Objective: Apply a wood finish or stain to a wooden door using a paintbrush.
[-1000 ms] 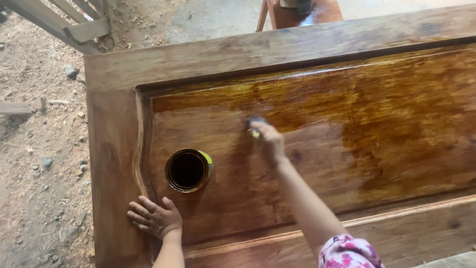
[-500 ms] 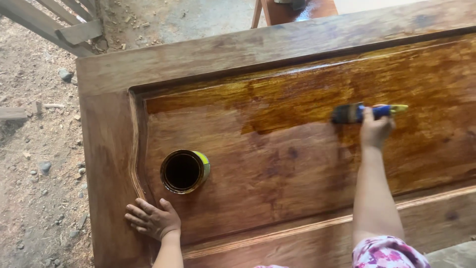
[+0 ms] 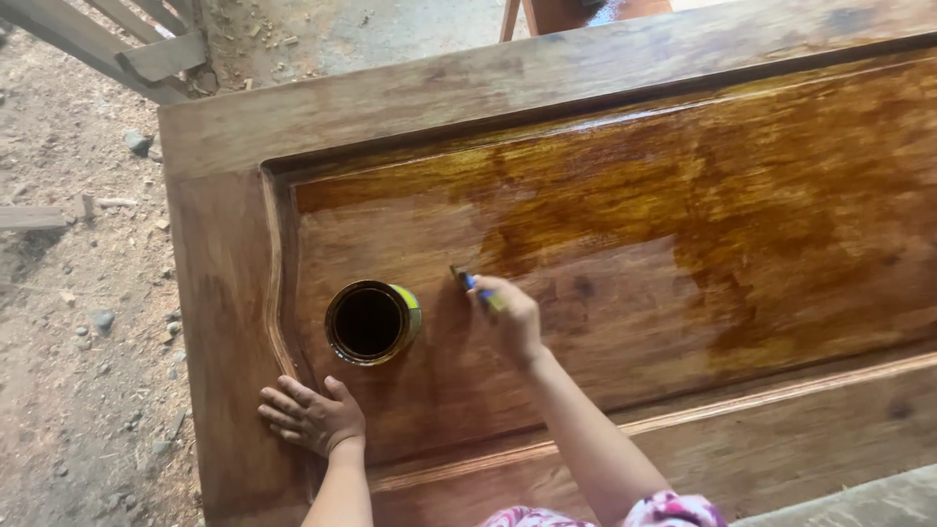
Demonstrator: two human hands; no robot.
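Right hand (image 3: 509, 317) fingers closed around a small blue-and-yellow-handled brush (image 3: 475, 286), bristles touching the large brown wooden door panel (image 3: 625, 293) near its centre-left. Round open tin of dark varnish (image 3: 372, 321) sits just beside the brush at 9 o'clock. Left hand (image 3: 310, 417) lies flat, fingers spread, on the frame at 7 o'clock from the tin. Judging by gloss: upper and right panel coated, left part, lower rail and outer frame still dull, bare.
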